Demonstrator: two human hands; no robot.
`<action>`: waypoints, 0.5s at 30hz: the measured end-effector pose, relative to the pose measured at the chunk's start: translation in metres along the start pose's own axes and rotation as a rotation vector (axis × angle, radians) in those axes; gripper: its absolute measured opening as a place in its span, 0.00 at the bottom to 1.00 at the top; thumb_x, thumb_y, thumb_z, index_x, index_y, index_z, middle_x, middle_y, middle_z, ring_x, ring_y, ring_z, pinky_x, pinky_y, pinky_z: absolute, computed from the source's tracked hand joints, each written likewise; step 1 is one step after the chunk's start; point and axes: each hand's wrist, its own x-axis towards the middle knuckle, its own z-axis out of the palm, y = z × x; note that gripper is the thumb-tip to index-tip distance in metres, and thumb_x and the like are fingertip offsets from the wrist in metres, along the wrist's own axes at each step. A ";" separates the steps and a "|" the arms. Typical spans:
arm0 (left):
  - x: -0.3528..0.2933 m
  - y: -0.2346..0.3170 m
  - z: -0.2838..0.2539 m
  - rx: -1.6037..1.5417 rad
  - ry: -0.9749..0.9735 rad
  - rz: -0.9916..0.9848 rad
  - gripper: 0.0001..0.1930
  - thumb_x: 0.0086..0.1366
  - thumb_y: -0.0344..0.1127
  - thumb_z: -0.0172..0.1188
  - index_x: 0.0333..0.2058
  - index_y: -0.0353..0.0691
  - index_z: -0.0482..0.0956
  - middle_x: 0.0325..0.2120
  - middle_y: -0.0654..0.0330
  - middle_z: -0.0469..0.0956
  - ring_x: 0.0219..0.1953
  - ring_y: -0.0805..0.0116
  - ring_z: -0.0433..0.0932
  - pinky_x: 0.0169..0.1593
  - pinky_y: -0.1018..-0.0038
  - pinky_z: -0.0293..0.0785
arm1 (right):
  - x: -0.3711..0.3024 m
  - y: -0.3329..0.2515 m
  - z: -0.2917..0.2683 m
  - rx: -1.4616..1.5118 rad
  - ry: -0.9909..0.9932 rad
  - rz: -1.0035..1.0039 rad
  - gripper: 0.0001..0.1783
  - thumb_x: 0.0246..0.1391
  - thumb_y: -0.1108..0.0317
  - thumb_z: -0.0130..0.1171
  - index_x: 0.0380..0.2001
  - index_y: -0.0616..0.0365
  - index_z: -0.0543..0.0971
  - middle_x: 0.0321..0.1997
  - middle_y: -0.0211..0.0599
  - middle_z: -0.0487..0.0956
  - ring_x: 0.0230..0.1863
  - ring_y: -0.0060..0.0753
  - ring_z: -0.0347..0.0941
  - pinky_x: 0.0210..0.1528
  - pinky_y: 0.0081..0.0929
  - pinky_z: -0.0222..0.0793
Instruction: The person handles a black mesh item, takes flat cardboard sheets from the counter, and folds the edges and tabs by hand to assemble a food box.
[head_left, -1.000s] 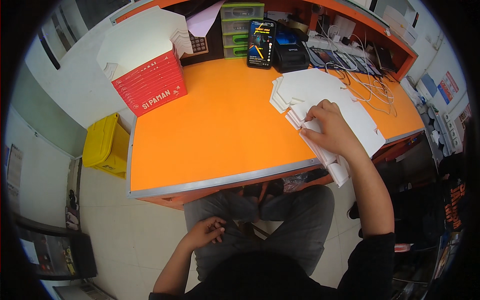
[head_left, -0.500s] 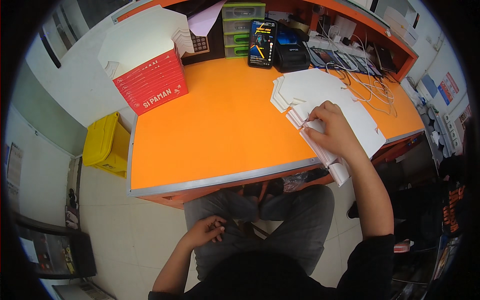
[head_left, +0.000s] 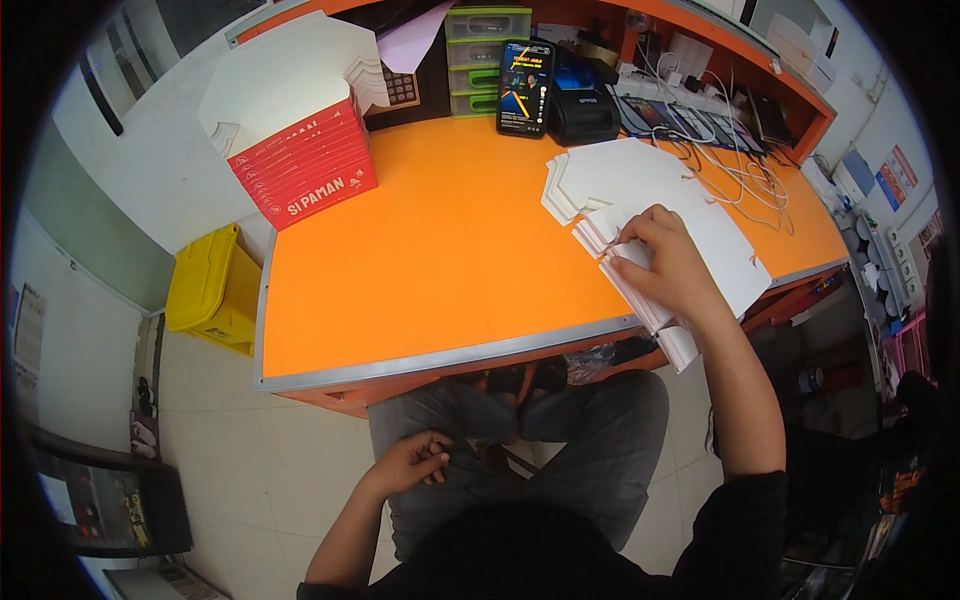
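Lying under right hand [head_left: 664, 258], white cardboard [head_left: 722, 236], left hand [head_left: 410, 466] apart

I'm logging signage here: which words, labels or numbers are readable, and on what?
Wording not copied here.
Red cartons: large white lettering, readable.
Phone: yellow screen heading, blurred; the rest too small.
Black device: short pale lettering, blurred.
Wall poster: too small to read.
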 end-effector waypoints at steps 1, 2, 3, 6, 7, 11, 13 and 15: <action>0.000 0.000 0.000 0.004 0.004 -0.001 0.17 0.74 0.32 0.59 0.58 0.35 0.74 0.38 0.59 0.80 0.34 0.71 0.85 0.34 0.76 0.80 | 0.000 0.000 0.000 0.000 0.000 0.000 0.16 0.49 0.64 0.70 0.40 0.59 0.82 0.44 0.44 0.76 0.53 0.49 0.70 0.57 0.40 0.69; 0.000 0.000 0.000 0.004 0.004 -0.001 0.17 0.74 0.32 0.59 0.58 0.35 0.74 0.38 0.59 0.80 0.34 0.71 0.85 0.34 0.76 0.80 | 0.000 0.000 0.001 -0.004 0.005 -0.007 0.16 0.49 0.65 0.70 0.40 0.59 0.82 0.43 0.44 0.76 0.53 0.50 0.70 0.57 0.40 0.69; 0.000 0.000 -0.001 0.030 0.001 0.005 0.17 0.74 0.32 0.58 0.58 0.34 0.73 0.38 0.59 0.80 0.35 0.71 0.85 0.35 0.76 0.80 | 0.000 0.000 0.001 -0.008 0.009 -0.014 0.15 0.49 0.65 0.70 0.40 0.59 0.82 0.43 0.44 0.75 0.53 0.50 0.70 0.57 0.40 0.69; 0.000 0.001 -0.001 0.054 0.000 0.006 0.16 0.75 0.31 0.58 0.58 0.34 0.73 0.39 0.59 0.81 0.36 0.70 0.85 0.36 0.76 0.79 | 0.001 0.003 0.004 0.012 0.012 -0.014 0.15 0.48 0.66 0.69 0.40 0.58 0.81 0.43 0.44 0.75 0.53 0.50 0.70 0.56 0.40 0.68; 0.000 0.001 0.000 0.051 0.001 0.002 0.16 0.75 0.32 0.58 0.58 0.34 0.73 0.39 0.59 0.81 0.36 0.70 0.85 0.36 0.76 0.79 | 0.001 0.003 0.003 0.013 0.012 -0.014 0.15 0.48 0.66 0.69 0.40 0.58 0.81 0.43 0.44 0.75 0.53 0.50 0.70 0.56 0.40 0.68; 0.001 0.002 0.000 0.033 -0.010 0.000 0.16 0.75 0.32 0.58 0.58 0.34 0.73 0.39 0.59 0.81 0.36 0.70 0.85 0.36 0.76 0.79 | 0.000 0.003 0.002 0.031 0.024 -0.006 0.15 0.48 0.66 0.68 0.39 0.58 0.80 0.42 0.44 0.75 0.52 0.50 0.70 0.56 0.40 0.68; 0.001 -0.004 0.000 -0.005 0.002 -0.002 0.16 0.74 0.31 0.59 0.57 0.34 0.74 0.38 0.60 0.80 0.34 0.72 0.85 0.34 0.77 0.79 | 0.000 0.003 0.003 0.042 0.030 -0.010 0.15 0.48 0.66 0.68 0.39 0.58 0.80 0.42 0.43 0.75 0.52 0.50 0.70 0.56 0.40 0.68; 0.001 -0.007 0.000 -0.015 0.005 0.008 0.16 0.74 0.31 0.59 0.57 0.34 0.74 0.37 0.60 0.80 0.34 0.72 0.85 0.34 0.77 0.79 | 0.000 0.004 0.003 0.036 0.035 -0.031 0.15 0.47 0.66 0.68 0.38 0.58 0.80 0.41 0.43 0.74 0.51 0.50 0.70 0.55 0.40 0.68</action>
